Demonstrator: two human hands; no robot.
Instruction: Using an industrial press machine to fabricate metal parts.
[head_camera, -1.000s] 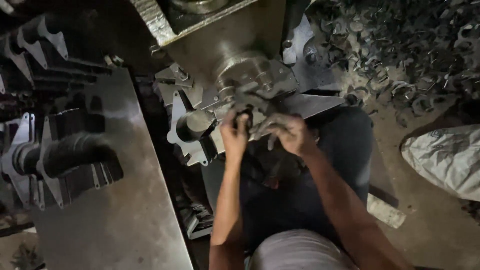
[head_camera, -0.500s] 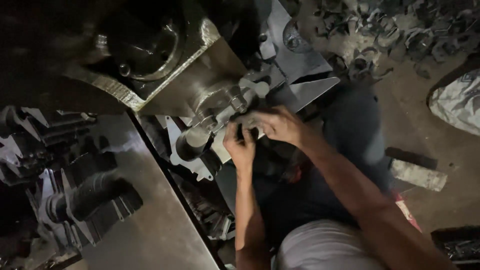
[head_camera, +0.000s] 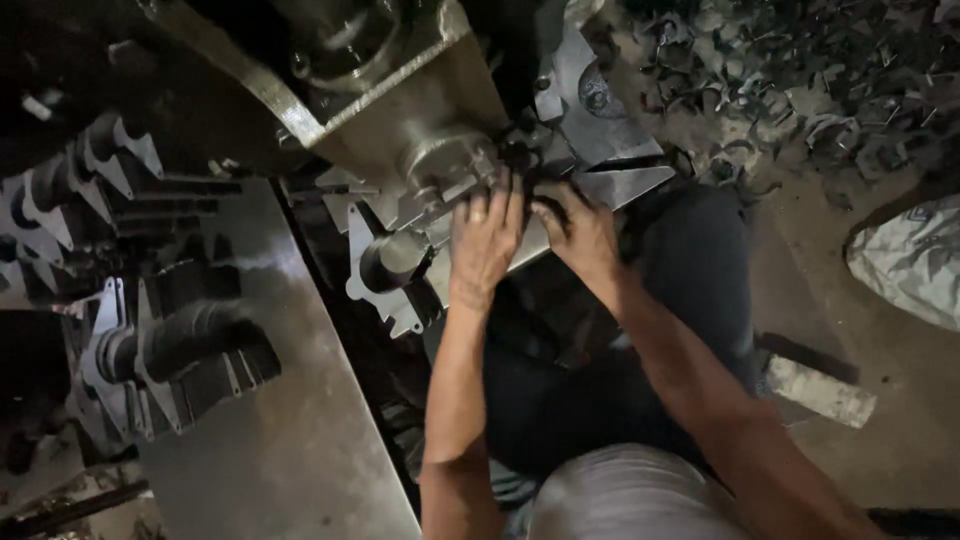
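Head view: left hand, right hand fingers spread flat on grey stamped plate.

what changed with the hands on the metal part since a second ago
The left hand, pinching something small and dark a second ago, now lies flat with fingers spread on the flat grey stamped metal piece at the machine's round steel fixture. The right hand stays at the piece's right edge. The stacks of cut grey metal plates on the left stay put.

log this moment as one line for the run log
left hand flat on metal plate | right hand on plate at press die | stacked cut plates left | scrap pile right
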